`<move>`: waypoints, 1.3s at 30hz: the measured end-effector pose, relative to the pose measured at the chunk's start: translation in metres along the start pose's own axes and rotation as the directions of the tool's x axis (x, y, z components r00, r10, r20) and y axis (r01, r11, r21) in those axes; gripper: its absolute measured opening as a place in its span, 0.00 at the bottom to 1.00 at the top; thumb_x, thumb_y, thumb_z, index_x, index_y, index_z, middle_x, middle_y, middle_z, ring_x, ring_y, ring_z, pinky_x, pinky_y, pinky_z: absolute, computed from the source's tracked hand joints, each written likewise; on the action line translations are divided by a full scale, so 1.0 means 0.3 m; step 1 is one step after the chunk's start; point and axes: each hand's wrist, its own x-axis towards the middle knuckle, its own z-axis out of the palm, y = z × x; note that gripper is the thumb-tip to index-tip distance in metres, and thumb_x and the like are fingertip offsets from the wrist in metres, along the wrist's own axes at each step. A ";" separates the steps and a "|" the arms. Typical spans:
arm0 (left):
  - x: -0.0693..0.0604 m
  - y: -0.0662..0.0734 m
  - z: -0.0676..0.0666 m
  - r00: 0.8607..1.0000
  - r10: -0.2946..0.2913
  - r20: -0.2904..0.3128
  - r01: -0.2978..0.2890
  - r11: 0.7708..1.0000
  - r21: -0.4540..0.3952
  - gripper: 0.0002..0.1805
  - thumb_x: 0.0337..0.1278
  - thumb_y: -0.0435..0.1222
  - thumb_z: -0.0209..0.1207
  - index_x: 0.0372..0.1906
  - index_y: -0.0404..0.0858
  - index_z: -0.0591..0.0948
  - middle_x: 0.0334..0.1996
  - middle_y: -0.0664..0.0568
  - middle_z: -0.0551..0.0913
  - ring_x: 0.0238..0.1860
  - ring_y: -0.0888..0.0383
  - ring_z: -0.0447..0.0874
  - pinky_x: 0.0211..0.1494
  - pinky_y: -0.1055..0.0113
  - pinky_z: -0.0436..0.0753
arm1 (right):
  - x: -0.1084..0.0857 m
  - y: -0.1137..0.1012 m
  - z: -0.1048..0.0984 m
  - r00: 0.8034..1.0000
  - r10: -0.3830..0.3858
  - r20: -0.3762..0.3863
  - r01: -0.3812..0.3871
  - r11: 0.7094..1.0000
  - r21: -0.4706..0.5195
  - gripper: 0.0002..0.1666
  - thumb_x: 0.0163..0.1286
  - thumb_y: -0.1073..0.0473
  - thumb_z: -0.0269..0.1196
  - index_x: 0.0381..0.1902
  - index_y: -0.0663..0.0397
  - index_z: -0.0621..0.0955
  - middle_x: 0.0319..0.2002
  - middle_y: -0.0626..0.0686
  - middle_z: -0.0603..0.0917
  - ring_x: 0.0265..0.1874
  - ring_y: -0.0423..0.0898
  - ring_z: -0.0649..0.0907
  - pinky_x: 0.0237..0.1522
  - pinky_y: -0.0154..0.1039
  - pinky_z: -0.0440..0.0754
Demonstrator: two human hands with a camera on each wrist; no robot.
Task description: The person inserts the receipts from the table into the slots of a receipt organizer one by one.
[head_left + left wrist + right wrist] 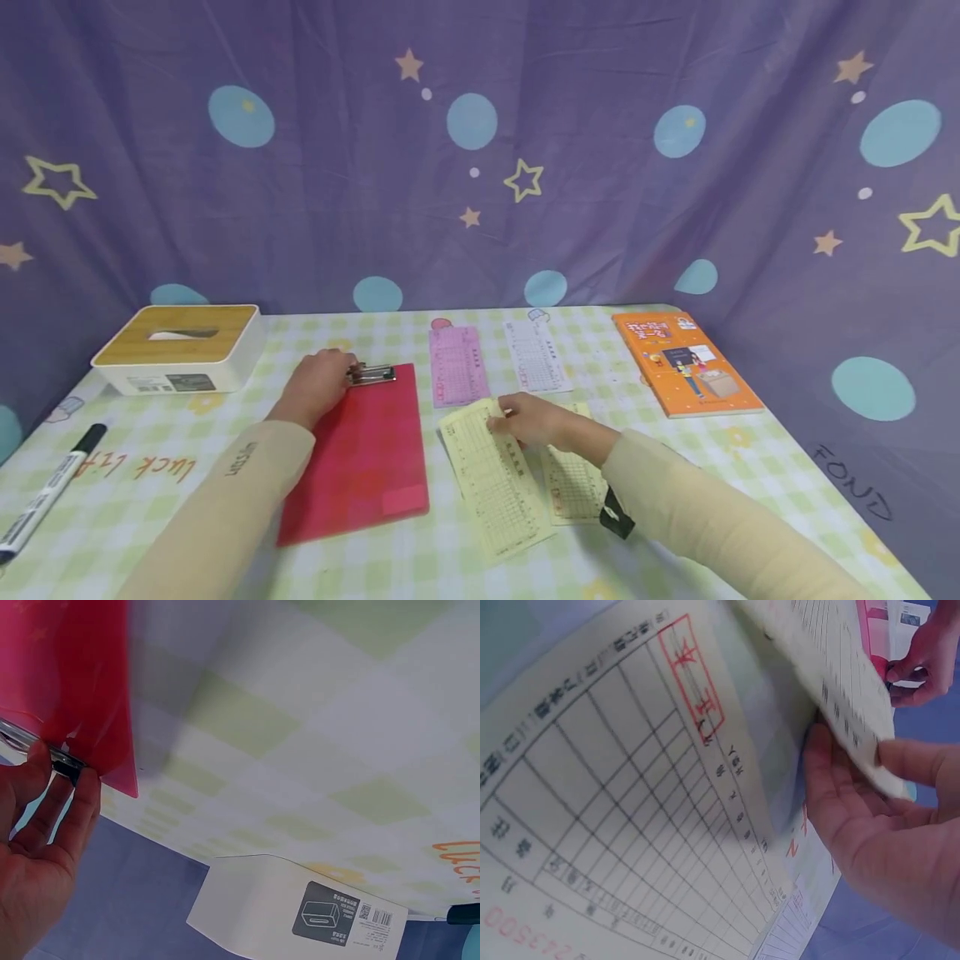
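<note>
A red clipboard point(375, 450) lies flat on the table, its metal clip point(372, 374) at the far end. My left hand point(318, 383) is at that clip; in the left wrist view its thumb and fingers pinch the clip. My right hand point(534, 419) pinches the upper right edge of a yellow form sheet point(495, 483), tilted just right of the clipboard. In the right wrist view the sheet's edge is between thumb and fingers. A second yellow form point(576, 483) lies partly under my right forearm. Farther back lie a pink form point(459, 367) and a white form point(537, 357).
At the back left stands a white tissue box point(187, 342) with a wooden lid. A marker point(52, 492) lies on the left side. An orange book point(686, 364) lies at the right. Behind the checked tablecloth point(360, 567) hangs a purple curtain point(585, 233).
</note>
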 end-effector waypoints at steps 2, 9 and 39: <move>0.002 0.001 0.002 1.000 -0.008 0.010 0.008 1.000 -0.005 0.08 0.57 0.24 0.66 0.42 0.31 0.86 0.36 0.39 0.85 0.37 0.44 0.84 0.49 0.48 0.83 | -0.004 -0.005 0.004 0.999 0.031 -0.029 -0.031 1.000 -0.003 0.12 0.81 0.58 0.53 0.50 0.62 0.78 0.44 0.56 0.82 0.40 0.46 0.79 0.46 0.48 0.81; 0.005 -0.004 0.010 1.000 -0.005 0.011 0.005 1.000 -0.015 0.07 0.56 0.23 0.65 0.40 0.30 0.86 0.33 0.41 0.84 0.36 0.46 0.82 0.47 0.50 0.83 | -0.006 0.006 0.022 0.997 0.060 -0.037 -0.059 0.998 0.033 0.11 0.82 0.57 0.51 0.46 0.61 0.73 0.39 0.57 0.77 0.36 0.49 0.77 0.38 0.47 0.81; -0.006 -0.014 -0.010 0.999 -0.009 0.048 0.017 0.984 -0.179 0.10 0.58 0.23 0.62 0.44 0.26 0.85 0.41 0.34 0.84 0.47 0.37 0.81 0.56 0.44 0.78 | 0.003 0.019 0.034 0.995 0.066 -0.072 -0.066 0.998 -0.003 0.09 0.81 0.59 0.52 0.39 0.58 0.72 0.25 0.51 0.68 0.21 0.44 0.66 0.26 0.37 0.70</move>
